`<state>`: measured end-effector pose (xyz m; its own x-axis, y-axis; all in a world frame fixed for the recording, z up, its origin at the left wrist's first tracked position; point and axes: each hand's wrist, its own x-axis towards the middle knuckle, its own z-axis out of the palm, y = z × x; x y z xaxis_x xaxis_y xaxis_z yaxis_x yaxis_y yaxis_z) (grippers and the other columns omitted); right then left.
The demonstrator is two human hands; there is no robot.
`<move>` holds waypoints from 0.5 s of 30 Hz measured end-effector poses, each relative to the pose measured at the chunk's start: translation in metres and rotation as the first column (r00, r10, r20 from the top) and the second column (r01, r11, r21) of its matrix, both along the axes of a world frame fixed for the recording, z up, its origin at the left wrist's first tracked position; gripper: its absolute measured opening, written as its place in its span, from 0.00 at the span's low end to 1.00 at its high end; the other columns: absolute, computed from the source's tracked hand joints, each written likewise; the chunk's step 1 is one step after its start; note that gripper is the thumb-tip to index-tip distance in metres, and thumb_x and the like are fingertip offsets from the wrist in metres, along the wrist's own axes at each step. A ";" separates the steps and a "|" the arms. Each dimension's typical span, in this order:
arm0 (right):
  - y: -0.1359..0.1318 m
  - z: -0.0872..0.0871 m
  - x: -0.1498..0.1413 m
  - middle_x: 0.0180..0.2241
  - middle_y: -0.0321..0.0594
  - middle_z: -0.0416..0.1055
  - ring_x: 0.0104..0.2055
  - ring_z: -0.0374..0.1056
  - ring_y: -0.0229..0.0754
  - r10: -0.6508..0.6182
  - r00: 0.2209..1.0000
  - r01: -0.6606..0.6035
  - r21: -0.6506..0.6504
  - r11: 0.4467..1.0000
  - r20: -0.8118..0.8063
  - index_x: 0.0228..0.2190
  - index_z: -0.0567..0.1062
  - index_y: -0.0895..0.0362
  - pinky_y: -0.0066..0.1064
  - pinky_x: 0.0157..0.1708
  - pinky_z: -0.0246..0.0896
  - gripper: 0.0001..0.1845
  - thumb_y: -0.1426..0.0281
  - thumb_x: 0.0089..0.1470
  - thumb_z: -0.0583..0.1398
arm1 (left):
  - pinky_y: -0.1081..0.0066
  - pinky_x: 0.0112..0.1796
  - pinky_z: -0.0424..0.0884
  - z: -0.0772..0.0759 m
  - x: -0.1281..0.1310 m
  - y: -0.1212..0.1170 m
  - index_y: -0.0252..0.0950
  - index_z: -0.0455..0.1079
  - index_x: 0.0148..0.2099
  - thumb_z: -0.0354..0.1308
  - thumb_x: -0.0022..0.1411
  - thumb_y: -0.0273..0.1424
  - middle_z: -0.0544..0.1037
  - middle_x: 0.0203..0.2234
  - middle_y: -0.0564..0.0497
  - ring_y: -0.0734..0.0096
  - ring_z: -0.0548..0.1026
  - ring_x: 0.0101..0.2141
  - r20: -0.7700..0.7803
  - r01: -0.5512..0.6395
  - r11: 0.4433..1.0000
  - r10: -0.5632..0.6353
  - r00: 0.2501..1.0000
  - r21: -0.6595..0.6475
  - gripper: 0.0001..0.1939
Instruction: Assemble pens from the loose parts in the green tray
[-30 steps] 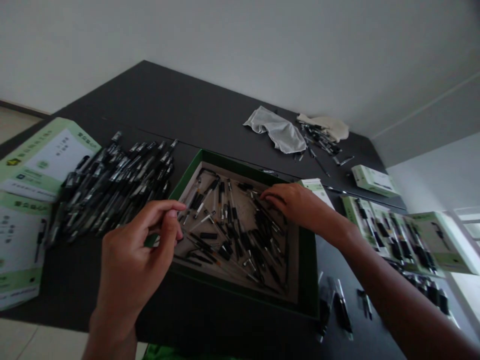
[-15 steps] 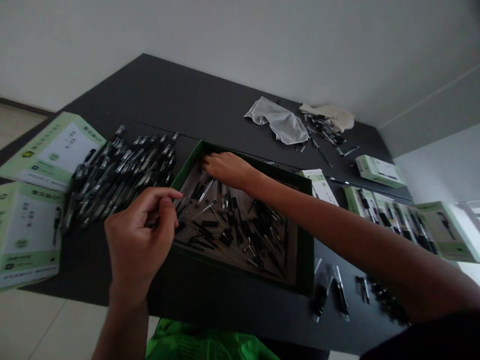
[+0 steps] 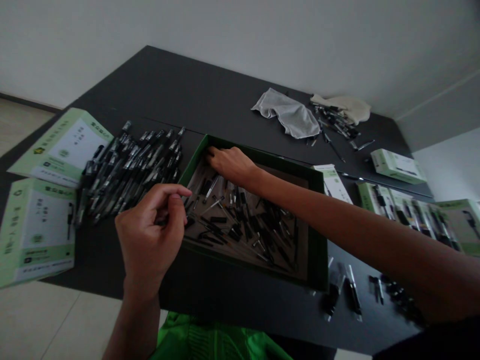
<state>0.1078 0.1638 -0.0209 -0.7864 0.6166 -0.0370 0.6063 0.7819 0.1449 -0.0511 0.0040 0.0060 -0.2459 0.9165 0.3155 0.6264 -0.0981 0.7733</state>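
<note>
My left hand [image 3: 153, 227] hovers over the near left side of a green-walled box [image 3: 317, 235]. Its fingers are curled and the thumb lies close under the forefinger; whatever they may hold does not show. Inside the far left corner of the box is my right hand [image 3: 233, 165], fingers bent downward, tips in shadow. Under and around it lie loose pen parts [image 3: 240, 225], among them black caps, clear barrels and thin refills. A dense pile of black-and-clear pens [image 3: 131, 170] lies left of the box.
Two green-and-white cartons [image 3: 63, 145] stand at the left edge. A grey cloth [image 3: 287, 112] and a cream cloth [image 3: 347, 107] with pens lie at the back. On the right are a small carton [image 3: 397, 166], an open carton of pens [image 3: 408, 212] and loose pens [image 3: 352, 295].
The whole scene has shifted slightly right in view. Both hands keep nearly the same places, the right in the box's far left corner and the left above its near side.
</note>
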 end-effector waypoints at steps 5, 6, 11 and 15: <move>-0.009 0.026 0.010 0.51 0.53 0.77 0.45 0.73 0.50 -0.025 0.989 0.021 -0.035 0.999 -0.144 0.50 0.75 0.63 0.35 0.33 0.54 0.16 0.76 0.69 0.51 | 0.71 0.24 0.65 0.001 0.000 -0.001 0.42 0.77 0.41 0.55 0.71 0.26 0.71 0.19 0.59 0.76 0.68 0.19 0.024 -0.018 1.000 0.018 1.000 -0.014 0.10; -0.012 0.034 0.017 0.48 0.50 0.78 0.42 0.73 0.48 -0.047 0.984 0.038 -0.057 0.998 -0.172 0.52 0.74 0.62 0.35 0.33 0.53 0.15 0.74 0.68 0.52 | 0.70 0.24 0.64 0.000 0.000 -0.001 0.42 0.77 0.41 0.55 0.71 0.26 0.71 0.19 0.59 0.76 0.68 0.19 0.025 -0.016 1.000 0.016 1.000 -0.011 0.10; -0.038 0.072 0.071 0.31 0.42 0.75 0.29 0.64 0.41 -0.144 0.962 0.102 -0.185 0.977 -0.232 0.41 0.75 0.59 0.35 0.31 0.48 0.15 0.72 0.67 0.49 | 0.69 0.23 0.63 0.001 0.004 0.000 0.42 0.76 0.40 0.55 0.71 0.27 0.70 0.18 0.59 0.76 0.67 0.18 0.031 -0.028 1.000 0.028 0.999 -0.009 0.09; -0.071 0.084 0.120 0.19 0.34 0.60 0.21 0.53 0.37 -0.174 0.929 0.080 -0.280 0.957 -0.327 0.23 0.64 0.52 0.36 0.27 0.45 0.16 0.70 0.63 0.48 | 0.68 0.23 0.61 0.003 0.007 0.000 0.42 0.76 0.40 0.55 0.71 0.29 0.70 0.18 0.59 0.76 0.67 0.18 0.053 -0.048 0.999 0.049 0.997 -0.021 0.09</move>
